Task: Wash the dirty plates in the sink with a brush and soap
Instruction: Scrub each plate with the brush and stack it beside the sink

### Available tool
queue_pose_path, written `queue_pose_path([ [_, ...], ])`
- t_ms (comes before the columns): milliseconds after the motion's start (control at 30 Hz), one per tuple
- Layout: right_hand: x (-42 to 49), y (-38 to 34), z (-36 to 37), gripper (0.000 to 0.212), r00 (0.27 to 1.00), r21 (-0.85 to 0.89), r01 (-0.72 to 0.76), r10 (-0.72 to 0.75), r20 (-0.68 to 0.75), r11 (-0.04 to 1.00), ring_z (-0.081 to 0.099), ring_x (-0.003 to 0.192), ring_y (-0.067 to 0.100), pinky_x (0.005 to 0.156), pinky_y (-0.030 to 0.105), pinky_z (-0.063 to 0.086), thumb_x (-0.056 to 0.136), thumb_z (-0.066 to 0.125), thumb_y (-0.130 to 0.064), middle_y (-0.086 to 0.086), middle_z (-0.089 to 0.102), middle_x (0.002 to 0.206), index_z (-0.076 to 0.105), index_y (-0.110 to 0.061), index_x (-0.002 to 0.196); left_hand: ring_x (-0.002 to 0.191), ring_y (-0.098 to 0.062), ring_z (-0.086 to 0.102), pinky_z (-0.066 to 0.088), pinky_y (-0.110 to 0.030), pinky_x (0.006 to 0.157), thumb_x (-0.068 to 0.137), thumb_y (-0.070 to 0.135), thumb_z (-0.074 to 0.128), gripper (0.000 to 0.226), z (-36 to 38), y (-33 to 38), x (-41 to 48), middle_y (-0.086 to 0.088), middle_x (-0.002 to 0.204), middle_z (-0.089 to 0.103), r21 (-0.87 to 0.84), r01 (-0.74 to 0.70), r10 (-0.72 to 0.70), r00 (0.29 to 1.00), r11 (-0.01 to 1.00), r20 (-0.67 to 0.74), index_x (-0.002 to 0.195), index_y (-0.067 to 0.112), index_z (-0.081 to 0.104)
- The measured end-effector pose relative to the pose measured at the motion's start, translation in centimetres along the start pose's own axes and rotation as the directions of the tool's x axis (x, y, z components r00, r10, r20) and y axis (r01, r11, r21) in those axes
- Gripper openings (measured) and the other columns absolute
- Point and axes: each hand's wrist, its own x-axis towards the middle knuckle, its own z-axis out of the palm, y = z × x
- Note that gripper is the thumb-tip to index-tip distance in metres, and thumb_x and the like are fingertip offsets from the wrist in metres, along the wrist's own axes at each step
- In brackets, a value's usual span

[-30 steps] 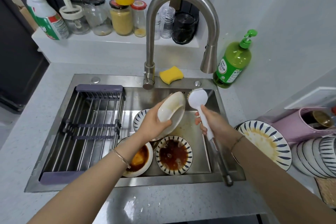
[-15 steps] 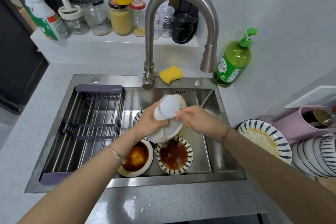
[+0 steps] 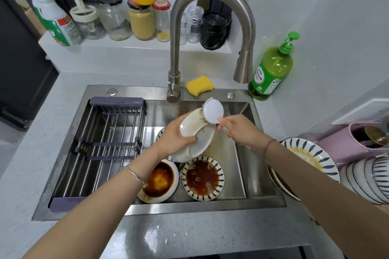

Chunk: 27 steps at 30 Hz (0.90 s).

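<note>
My left hand (image 3: 174, 137) grips a white plate (image 3: 196, 140) tilted on edge above the steel sink (image 3: 189, 209). My right hand (image 3: 240, 129) holds a white dish brush (image 3: 213, 111), its round head pressed against the plate's upper rim; the handle is hidden by the hand. Brown streaks mark the plate near the brush. Below lie a white dish (image 3: 159, 183) and a blue-striped plate (image 3: 203, 178), both holding brown sauce. Another striped plate (image 3: 161, 133) is partly hidden behind my left hand. The green soap bottle (image 3: 272, 69) stands at the sink's back right corner.
A faucet (image 3: 210, 33) arches over the basin. A drying rack (image 3: 105, 145) fills the sink's left half. A yellow sponge (image 3: 199, 85) lies on the rim. Dirty striped plates (image 3: 311, 157) and stacked bowls (image 3: 370, 178) sit on the right counter. Jars (image 3: 141, 19) line the back ledge.
The brush head has slid from the plate's middle up to its far rim. The plate stays tilted in my left hand.
</note>
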Motion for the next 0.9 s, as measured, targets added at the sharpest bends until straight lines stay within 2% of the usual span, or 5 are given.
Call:
queue_pose_path([
  [200, -0.9, -1.6, 2.1, 0.033, 0.972, -0.097, 0.142, -0.121, 0.200, 0.985, 0.028, 0.034, 0.004, 0.040, 0.018, 0.026, 0.098, 0.049, -0.032, -0.007, 0.035, 0.044, 0.065, -0.014, 0.074, 0.088, -0.001, 0.058, 0.046, -0.007, 0.070, 0.073, -0.003, 0.074, 0.046, 0.5, 0.3, -0.2, 0.010, 0.095, 0.060, -0.013, 0.032, -0.032, 0.999, 0.999, 0.017, 0.108, 0.022, 0.056],
  [367, 0.2, 0.5, -0.7, 0.036, 0.993, 0.107, -0.083, 0.072, 0.096, 0.991, 0.023, 0.032, 0.005, 0.037, 0.017, 0.021, 0.102, 0.041, -0.033, 0.002, 0.031, 0.054, 0.061, -0.009, 0.083, 0.096, 0.017, 0.057, 0.043, -0.004, 0.078, 0.065, 0.010, 0.067, 0.066, -0.6, 0.6, -0.7, 0.019, 0.112, 0.061, -0.009, -0.014, 0.014, 0.999, 1.000, 0.032, 0.126, 0.029, 0.051],
  [567, 0.3, 0.3, -0.1, 0.037, 0.970, 0.238, -0.106, 0.047, 0.239, 0.965, 0.026, 0.033, 0.006, 0.034, 0.016, 0.023, 0.101, 0.040, -0.037, -0.002, 0.031, 0.050, 0.061, -0.010, 0.087, 0.093, 0.010, 0.061, 0.050, -0.016, 0.079, 0.073, 0.003, 0.076, 0.064, -0.7, 0.6, -0.8, 0.019, 0.107, 0.064, -0.120, 0.036, -0.036, 0.999, 0.992, 0.005, 0.122, 0.036, 0.053],
  [733, 0.2, 4.2, -0.5, 0.039, 0.934, 0.382, -0.326, 0.233, 0.271, 0.865, 0.027, 0.036, 0.005, 0.035, 0.016, 0.023, 0.101, 0.038, -0.039, -0.006, 0.033, 0.047, 0.060, -0.009, 0.093, 0.101, -0.014, 0.066, 0.055, -0.030, 0.084, 0.067, 0.015, 0.076, 0.056, -1.6, 0.2, -0.9, 0.003, 0.110, 0.070, -0.250, 0.115, -0.117, 0.993, 0.962, 0.004, 0.117, 0.034, 0.059],
  [900, 0.9, 3.0, -0.5, 0.035, 0.925, 0.511, -0.338, 0.177, 0.337, 0.790, 0.025, 0.033, 0.004, 0.032, 0.015, 0.022, 0.101, 0.039, -0.038, -0.007, 0.032, 0.044, 0.058, -0.010, 0.092, 0.094, -0.019, 0.068, 0.057, -0.031, 0.076, 0.080, -0.003, 0.072, 0.045, -1.2, 0.0, -0.6, 0.001, 0.101, 0.072, -0.295, 0.162, -0.170, 0.985, 0.942, 0.000, 0.108, 0.031, 0.060],
])
